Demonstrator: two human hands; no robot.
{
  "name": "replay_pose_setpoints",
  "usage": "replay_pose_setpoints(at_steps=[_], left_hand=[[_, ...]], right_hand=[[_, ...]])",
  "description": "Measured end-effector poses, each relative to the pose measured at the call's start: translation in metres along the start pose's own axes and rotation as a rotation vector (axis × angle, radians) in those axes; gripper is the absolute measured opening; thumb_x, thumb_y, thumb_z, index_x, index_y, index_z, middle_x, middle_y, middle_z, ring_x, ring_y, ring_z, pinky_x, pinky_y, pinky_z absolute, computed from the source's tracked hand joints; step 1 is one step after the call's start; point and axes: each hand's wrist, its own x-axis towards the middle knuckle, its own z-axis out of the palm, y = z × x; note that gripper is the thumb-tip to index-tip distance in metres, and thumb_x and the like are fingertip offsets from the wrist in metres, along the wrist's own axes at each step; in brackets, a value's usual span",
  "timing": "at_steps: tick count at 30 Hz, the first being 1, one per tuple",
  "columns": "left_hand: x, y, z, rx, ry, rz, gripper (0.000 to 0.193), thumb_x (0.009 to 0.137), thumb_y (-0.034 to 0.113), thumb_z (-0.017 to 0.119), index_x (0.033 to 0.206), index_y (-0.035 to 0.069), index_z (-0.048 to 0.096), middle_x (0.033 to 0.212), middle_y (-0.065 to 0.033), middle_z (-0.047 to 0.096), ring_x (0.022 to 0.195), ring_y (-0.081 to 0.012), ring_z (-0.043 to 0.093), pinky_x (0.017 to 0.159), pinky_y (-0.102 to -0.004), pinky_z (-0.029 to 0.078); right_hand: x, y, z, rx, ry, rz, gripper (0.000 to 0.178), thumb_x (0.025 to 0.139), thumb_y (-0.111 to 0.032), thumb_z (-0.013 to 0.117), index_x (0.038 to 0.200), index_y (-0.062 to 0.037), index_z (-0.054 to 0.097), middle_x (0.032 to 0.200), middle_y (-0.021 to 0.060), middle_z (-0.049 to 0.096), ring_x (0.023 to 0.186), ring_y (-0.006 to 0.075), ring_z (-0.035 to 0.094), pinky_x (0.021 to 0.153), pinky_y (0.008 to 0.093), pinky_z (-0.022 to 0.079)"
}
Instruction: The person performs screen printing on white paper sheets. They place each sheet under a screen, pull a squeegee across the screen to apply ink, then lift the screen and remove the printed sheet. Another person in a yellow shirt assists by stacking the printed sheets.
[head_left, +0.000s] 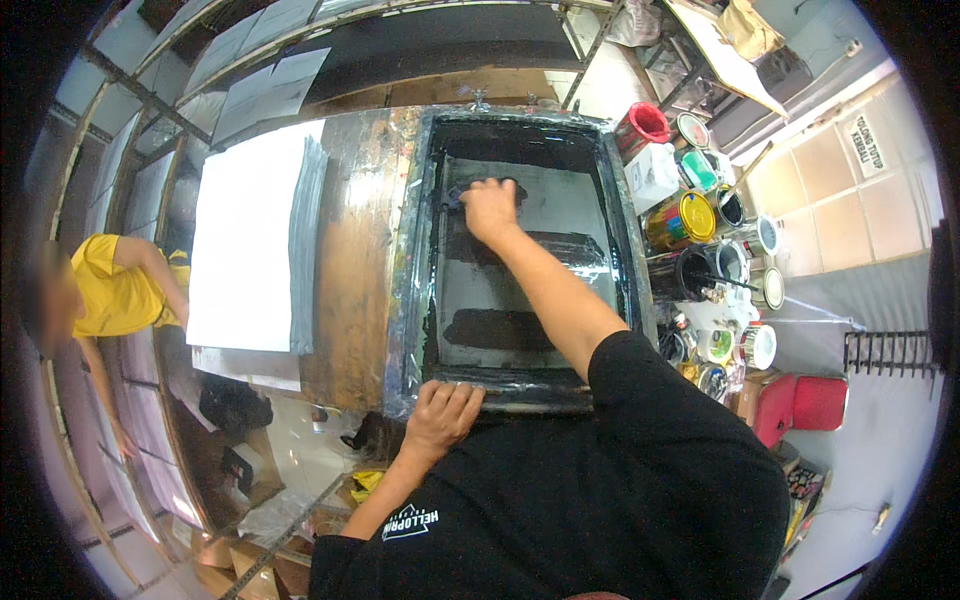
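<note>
A screen printing frame [638, 330] with dark, ink-stained edges lies in front of me on the wooden table. Its mesh [480, 285] is grey, with darker wet-looking bands across it. Inside the frame, toward its far left, my right hand [490, 210] is closed and pressed down on a dark rag-like wad [453, 195], which shows on both sides of the fingers. Most of the wad is hidden under the hand, so its exact kind is unclear. My left hand [445, 412] curls its fingers over the frame's near left corner.
A tall stack of white paper sheets [255, 240] sits on the wooden table [355, 250] at the left. Paint cans [682, 220] and bottles crowd the right side. Beyond the stack is a person in yellow [120, 285] beside metal racks. A red chair [800, 405] stands at the right.
</note>
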Motion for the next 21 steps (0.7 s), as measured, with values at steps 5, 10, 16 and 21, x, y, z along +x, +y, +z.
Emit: replay_pose_setpoints(at_steps=[5,10,16,21], left_hand=[[-0.001,0.002,-0.007,-0.026,-0.025,-0.028,0.034,0.083,0.014,0.065,0.117,0.010,0.064,0.106,-0.0038,0.061,0.098,-0.0221,0.058,0.092,-0.0422,0.047],[-0.009,-0.003,-0.007,-0.087,-0.160,-0.025,0.091,0.047,0.022,0.088,0.132,0.012,0.055,0.120,-0.0065,0.057,0.109,-0.0280,0.055,0.098,-0.0517,0.042],[-0.001,0.002,-0.021,-0.110,-0.142,-0.033,0.078,0.055,0.017,0.083,0.129,0.010,0.058,0.117,-0.0078,0.059,0.106,-0.0269,0.056,0.096,-0.0473,0.044],[-0.004,-0.001,-0.015,-0.112,-0.113,-0.050,0.081,0.052,0.017,0.085,0.128,0.009,0.058,0.117,-0.0092,0.059,0.108,-0.0304,0.055,0.096,-0.0512,0.043]], right_hand=[[0.008,0.025,-0.015,-0.048,0.003,0.424,0.022,0.092,-0.020,0.060,0.105,-0.0200,0.078,0.113,0.0004,0.073,0.114,0.0213,0.064,0.094,0.0471,0.040],[0.010,-0.016,-0.001,0.088,0.041,-0.024,0.019,0.091,-0.022,0.063,0.099,-0.0190,0.080,0.114,0.0023,0.073,0.114,0.0222,0.063,0.093,0.0484,0.040],[-0.016,0.057,-0.020,0.086,-0.074,0.258,0.020,0.089,-0.017,0.063,0.103,-0.0167,0.078,0.112,0.0054,0.074,0.114,0.0233,0.065,0.097,0.0488,0.038],[-0.070,0.105,-0.076,0.434,-0.042,0.299,0.027,0.080,-0.016,0.070,0.105,-0.0146,0.079,0.114,0.0131,0.075,0.113,0.0295,0.068,0.096,0.0468,0.047]])
